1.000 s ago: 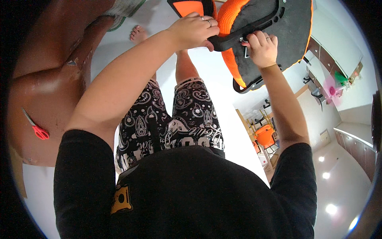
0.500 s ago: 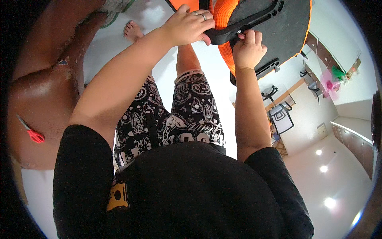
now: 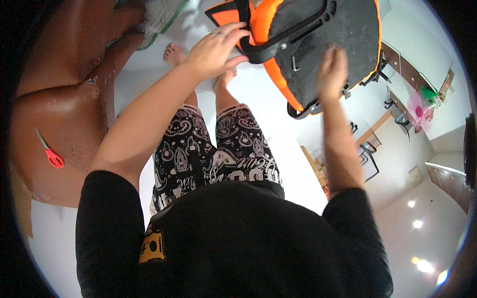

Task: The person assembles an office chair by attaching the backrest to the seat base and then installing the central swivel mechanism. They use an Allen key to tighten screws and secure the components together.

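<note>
A chair seat stands with its black underside toward me, edged in orange mesh. A bent black armrest lies across it, and a silver bolt shows on its bracket. My left hand is at the armrest's bend, fingers and thumb closing around it. A small L-shaped hex key is against the black underside just below the bolt. My right hand is over the underside, right of the hex key. Its fingers are smeared by motion, so I cannot tell whether they hold anything.
Red-handled scissors lie on a brown leather sofa at left. A second armrest is on the seat's lower edge. Cabinets and a pink flower bouquet are at right. My bare feet are below the chair.
My right hand has moved off the bolt, to the right. The hex key now shows on the underside. The chair has shifted slightly left in view, and my left hand's grip on the armrest has loosened.
</note>
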{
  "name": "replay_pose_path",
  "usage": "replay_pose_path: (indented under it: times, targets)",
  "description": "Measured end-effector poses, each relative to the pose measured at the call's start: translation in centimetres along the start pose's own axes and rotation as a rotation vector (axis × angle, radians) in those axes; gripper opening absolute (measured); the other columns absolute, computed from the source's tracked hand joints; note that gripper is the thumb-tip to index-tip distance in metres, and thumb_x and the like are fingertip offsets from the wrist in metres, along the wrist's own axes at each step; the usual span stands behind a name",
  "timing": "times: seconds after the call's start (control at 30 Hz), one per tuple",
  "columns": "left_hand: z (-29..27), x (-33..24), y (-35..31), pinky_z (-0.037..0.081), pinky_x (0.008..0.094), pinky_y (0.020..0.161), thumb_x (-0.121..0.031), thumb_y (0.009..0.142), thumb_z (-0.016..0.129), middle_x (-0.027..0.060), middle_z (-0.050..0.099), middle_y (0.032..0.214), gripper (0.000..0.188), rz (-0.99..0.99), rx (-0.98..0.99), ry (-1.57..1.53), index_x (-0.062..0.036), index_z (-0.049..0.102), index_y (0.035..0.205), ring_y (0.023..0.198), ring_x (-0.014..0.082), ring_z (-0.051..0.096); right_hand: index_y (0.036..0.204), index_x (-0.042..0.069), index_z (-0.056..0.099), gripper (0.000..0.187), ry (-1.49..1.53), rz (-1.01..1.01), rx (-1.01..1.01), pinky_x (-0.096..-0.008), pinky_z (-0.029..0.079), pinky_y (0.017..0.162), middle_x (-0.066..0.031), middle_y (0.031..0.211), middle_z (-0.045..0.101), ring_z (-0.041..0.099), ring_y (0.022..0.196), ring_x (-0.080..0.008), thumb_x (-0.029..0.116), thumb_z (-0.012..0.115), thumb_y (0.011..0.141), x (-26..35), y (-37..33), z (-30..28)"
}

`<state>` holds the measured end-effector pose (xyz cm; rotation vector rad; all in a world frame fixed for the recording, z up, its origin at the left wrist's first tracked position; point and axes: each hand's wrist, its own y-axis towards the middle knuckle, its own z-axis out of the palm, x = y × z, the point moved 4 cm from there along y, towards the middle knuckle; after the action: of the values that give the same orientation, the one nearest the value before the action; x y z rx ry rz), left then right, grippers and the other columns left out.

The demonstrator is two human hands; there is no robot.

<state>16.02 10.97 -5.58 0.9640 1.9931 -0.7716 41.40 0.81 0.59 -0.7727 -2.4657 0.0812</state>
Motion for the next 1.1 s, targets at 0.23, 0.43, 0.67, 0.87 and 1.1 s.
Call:
replay_pose_path:
  times: [0.23, 0.43, 0.67, 0.87, 1.1]
  targets:
    - [-5.1, 3.3, -11.7, 0.040, 0.0454, 0.099, -0.016, 0.082, 0.065, 0.0202, 0.051, 0.128, 0.041, -0.299, 0.014, 0.275, -0.0050, 0.053, 0.119, 0.116, 0.0414, 0.048, 0.086, 0.011, 0.058, 0.017, -0.150, -0.128, -0.168, -0.0451, 0.041, 0.082, -0.0086, 0.095, 0.058, 0.052, 0.096, -0.0333, 0.019, 0.071, 0.078, 1.9, -5.8, 6.6]
    - [-6.8, 1.2, -13.7, 0.042, 0.0431, 0.096, -0.017, 0.085, 0.063, 0.0202, 0.058, 0.115, 0.034, -0.557, 0.007, 0.210, -0.0035, 0.055, 0.116, 0.109, 0.0390, 0.054, 0.095, 0.006, 0.055, 0.013, 0.386, 0.255, -0.108, -0.0414, 0.045, 0.078, -0.0105, 0.086, 0.062, 0.058, 0.087, -0.0315, 0.016, 0.061, 0.089, 0.6, -6.5, 5.1]
    - [-5.2, -5.5, -2.0, 0.042, 0.0381, 0.095, -0.023, 0.093, 0.057, 0.0170, 0.059, 0.115, 0.034, -0.462, -0.380, 0.023, -0.0017, 0.055, 0.120, 0.109, 0.0273, 0.056, 0.122, 0.013, 0.056, 0.027, 1.472, 0.908, 0.071, -0.0289, 0.043, 0.075, 0.0027, 0.091, 0.057, 0.056, 0.092, -0.0116, 0.026, 0.045, 0.101, -3.7, -12.1, 1.7]
    - [2.5, -10.7, -3.1, 0.041, 0.0318, 0.090, -0.045, 0.100, 0.037, 0.0013, 0.060, 0.116, 0.047, -0.935, -0.110, -1.045, -0.0124, 0.052, 0.131, 0.108, 0.0164, 0.053, 0.131, 0.007, 0.052, 0.039, 1.437, 0.696, 0.199, -0.0330, 0.041, 0.092, -0.0062, 0.119, 0.057, 0.053, 0.108, -0.0179, 0.027, 0.050, 0.098, 6.2, -13.1, 3.5]
    - [0.8, -9.9, -6.6, 0.042, 0.0397, 0.100, -0.037, 0.099, 0.044, 0.0089, 0.058, 0.119, 0.044, -1.219, -0.264, -1.360, -0.0050, 0.051, 0.129, 0.112, 0.0234, 0.054, 0.144, -0.001, 0.033, 0.057, 1.056, 0.233, 0.369, -0.0355, 0.035, 0.105, -0.0176, 0.146, 0.038, 0.039, 0.133, -0.0272, 0.016, 0.054, 0.093, 15.4, -14.2, 3.0]
